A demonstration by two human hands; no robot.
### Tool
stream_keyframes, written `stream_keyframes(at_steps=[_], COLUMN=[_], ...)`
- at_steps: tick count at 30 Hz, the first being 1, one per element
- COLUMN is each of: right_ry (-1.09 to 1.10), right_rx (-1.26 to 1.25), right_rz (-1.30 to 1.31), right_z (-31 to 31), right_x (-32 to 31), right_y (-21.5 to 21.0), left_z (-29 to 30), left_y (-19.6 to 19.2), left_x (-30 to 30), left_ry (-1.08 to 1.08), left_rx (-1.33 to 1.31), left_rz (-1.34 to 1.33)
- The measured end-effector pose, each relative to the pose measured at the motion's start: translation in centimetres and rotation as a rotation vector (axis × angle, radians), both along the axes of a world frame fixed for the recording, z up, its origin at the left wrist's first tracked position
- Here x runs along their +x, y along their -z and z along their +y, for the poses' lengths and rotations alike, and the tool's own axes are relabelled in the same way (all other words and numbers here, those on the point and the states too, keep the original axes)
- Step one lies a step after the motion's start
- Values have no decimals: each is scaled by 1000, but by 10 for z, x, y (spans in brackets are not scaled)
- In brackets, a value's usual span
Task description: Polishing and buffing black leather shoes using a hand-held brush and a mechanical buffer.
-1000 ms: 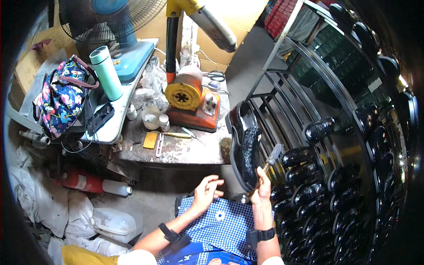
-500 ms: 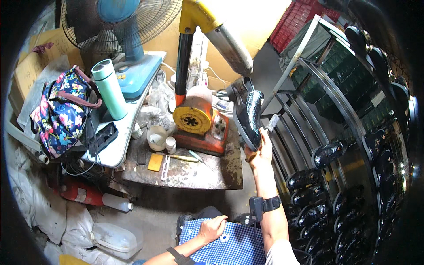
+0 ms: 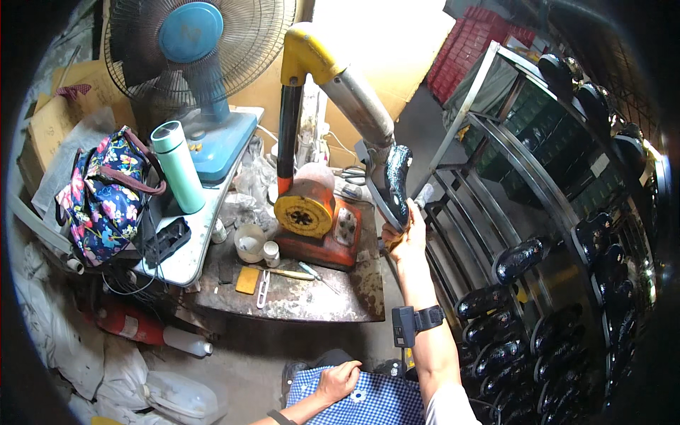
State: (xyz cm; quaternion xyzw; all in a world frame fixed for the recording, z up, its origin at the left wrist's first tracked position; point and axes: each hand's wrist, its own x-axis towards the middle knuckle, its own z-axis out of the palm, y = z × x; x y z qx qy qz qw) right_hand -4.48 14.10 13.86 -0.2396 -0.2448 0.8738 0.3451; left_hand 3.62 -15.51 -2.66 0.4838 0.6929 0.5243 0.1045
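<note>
My right hand (image 3: 407,237) is raised and grips a glossy black shoe (image 3: 394,183), sole side up, under the end of a grey metal pipe (image 3: 358,103) with a yellow elbow. A small brush tip (image 3: 423,195) sticks out beside the hand. That pipe rises from an orange machine (image 3: 312,219) on the worn workbench (image 3: 312,297). My left hand (image 3: 338,381) rests loosely on the blue checked cloth (image 3: 368,404) over my lap, holding nothing. A dark wrist device (image 3: 414,322) sits on my right forearm.
A metal rack (image 3: 496,177) with several glossy black shoes fills the right side. On the left stand a blue fan (image 3: 191,42), a teal flask (image 3: 177,166) and a floral bag (image 3: 103,195). Small cups and tools lie on the bench. A red extinguisher (image 3: 134,326) lies below.
My right hand lifted the black shoe from near my lap up to the pipe's end. My left hand dropped from the shoe onto the checked cloth.
</note>
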Motion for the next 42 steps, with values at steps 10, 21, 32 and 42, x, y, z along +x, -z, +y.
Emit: stream_keyframes(at_steps=[10, 21, 32, 42], right_ry=[70, 687, 1419, 1111], right_rx=[-98, 907, 653, 526], right_rz=[30, -745, -602, -811], right_z=[-46, -192, -104, -30], right_x=[56, 256, 347, 377], right_y=[19, 58, 23, 40], left_z=[-2, 1, 3, 4], left_y=[4, -2, 5, 5], left_x=[3, 11, 18, 24], left_ry=[-35, 2, 56, 59], left_rx=[19, 11, 3, -42], left_rz=[-15, -115, -114, -218])
